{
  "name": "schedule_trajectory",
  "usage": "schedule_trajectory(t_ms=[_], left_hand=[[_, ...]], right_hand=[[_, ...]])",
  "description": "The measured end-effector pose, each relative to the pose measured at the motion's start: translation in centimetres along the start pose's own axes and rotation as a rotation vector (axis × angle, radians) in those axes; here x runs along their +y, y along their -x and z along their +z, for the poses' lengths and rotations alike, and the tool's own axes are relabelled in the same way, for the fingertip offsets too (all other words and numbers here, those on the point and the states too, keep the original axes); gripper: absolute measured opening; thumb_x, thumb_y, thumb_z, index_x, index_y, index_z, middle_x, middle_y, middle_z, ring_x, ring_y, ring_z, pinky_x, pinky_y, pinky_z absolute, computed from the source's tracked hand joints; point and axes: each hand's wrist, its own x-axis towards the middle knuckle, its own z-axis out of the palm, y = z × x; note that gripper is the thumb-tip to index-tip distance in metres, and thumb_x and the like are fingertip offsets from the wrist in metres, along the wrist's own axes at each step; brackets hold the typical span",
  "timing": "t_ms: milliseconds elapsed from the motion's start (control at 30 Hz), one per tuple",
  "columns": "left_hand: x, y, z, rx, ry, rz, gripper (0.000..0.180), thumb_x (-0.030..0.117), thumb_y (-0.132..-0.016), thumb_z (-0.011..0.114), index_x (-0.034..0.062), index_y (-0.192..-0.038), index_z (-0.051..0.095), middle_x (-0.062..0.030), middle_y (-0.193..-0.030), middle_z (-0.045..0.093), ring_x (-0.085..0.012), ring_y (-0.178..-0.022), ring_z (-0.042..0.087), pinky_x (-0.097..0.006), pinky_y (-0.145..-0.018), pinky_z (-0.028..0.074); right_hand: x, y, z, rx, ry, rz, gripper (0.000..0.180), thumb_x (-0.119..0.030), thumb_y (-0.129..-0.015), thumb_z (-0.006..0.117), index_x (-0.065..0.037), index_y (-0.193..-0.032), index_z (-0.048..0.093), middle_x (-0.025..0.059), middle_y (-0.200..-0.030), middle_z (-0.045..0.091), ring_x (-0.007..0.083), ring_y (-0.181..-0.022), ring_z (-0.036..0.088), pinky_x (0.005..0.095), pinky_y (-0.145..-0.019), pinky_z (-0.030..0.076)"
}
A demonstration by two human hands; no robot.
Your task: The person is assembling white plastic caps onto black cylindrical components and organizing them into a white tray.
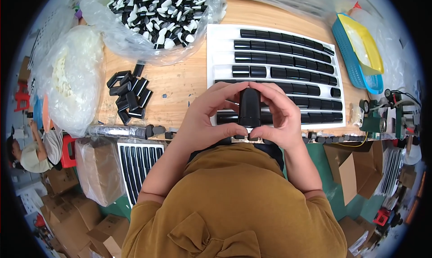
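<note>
Now a black cap is pinched upright between the fingertips of the left hand and right hand, above the white tray on the tabletop, and could be dropped if either grip were loosened.

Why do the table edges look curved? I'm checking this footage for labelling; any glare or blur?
Head view: fisheye bends the wooden table and white tray toward the rim, with black corners; even light, soft shadows; glare on the clear bag of caps; both hands and the black case sharp.
</note>
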Motion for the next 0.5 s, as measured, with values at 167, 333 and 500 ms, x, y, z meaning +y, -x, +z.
schedule_trajectory(t_ms=[167,333,500], left_hand=[[0.4,0.3,0.3,-0.011,-0.225,0.088,0.077,0.022,-0.074,0.086,-0.0012,-0.139,0.053,-0.0077,-0.122,0.056,-0.0164,-0.109,0.055,-0.031,-0.097,0.045],[-0.8,-0.3,0.4,0.009,-0.145,0.073,0.074,0.02,-0.076,0.084,-0.0012,-0.139,0.052,-0.0081,-0.123,0.055,-0.0169,-0.103,0.053,-0.031,-0.094,0.044],[-1.6,-1.1,0.6,-0.106,-0.353,0.097,0.066,0.012,-0.079,0.08,0.0081,-0.14,0.054,-0.0091,-0.119,0.058,-0.0202,-0.103,0.057,-0.033,-0.09,0.048]], right_hand=[[-0.1,0.3,0.2,0.045,0.166,-0.086,0.08,-0.027,-0.064,0.092,0.002,-0.131,0.059,0.0115,-0.116,0.062,0.019,-0.097,0.058,0.0302,-0.089,0.048],[0.4,0.4,-0.3,0.032,0.037,0.038,0.079,-0.021,-0.067,0.091,0.004,-0.133,0.055,0.0116,-0.122,0.06,0.0183,-0.107,0.058,0.0315,-0.093,0.047],[0.5,1.3,-1.5,0.121,-0.29,0.35,0.044,-0.004,-0.084,0.075,0.002,-0.125,0.058,0.0075,-0.105,0.067,0.0129,-0.092,0.065,0.0247,-0.083,0.052]])
